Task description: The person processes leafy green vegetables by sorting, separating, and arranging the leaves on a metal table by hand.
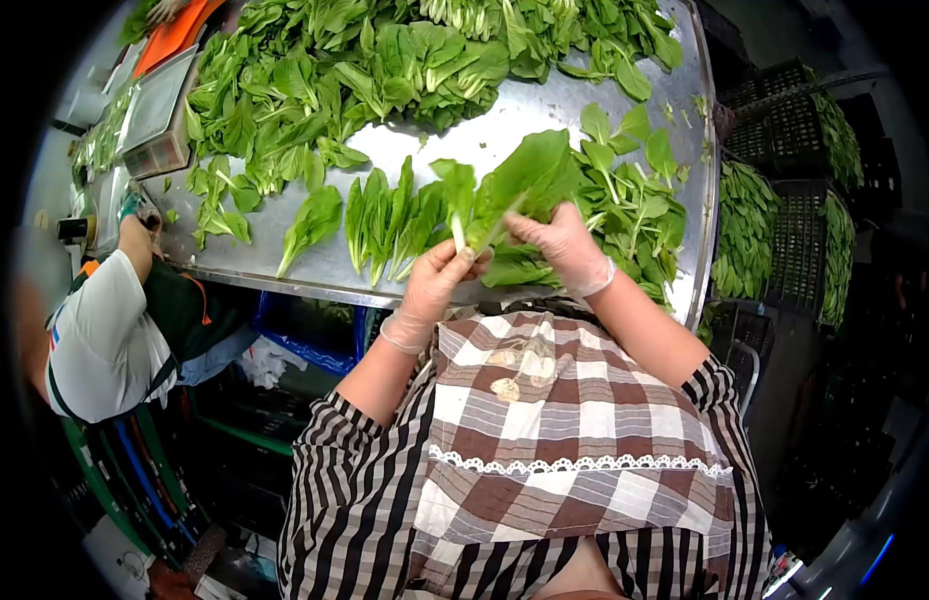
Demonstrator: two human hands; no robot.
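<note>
My left hand, in a clear thin glove, pinches the pale stem end of a leafy green plant just above the table's front edge. On the plant's right side, my gloved right hand has its fingers closed on a broad leaf near the stalk. Left of my hands, several separate leafy greens lie side by side on the metal table. A looser heap of greens lies to the right, beyond my right hand.
A large pile of greens covers the table's back. A clear plastic box stands at left. A co-worker in a white sleeve is at the left edge. Black crates with greens stand right. A blue-lined container sits below the edge.
</note>
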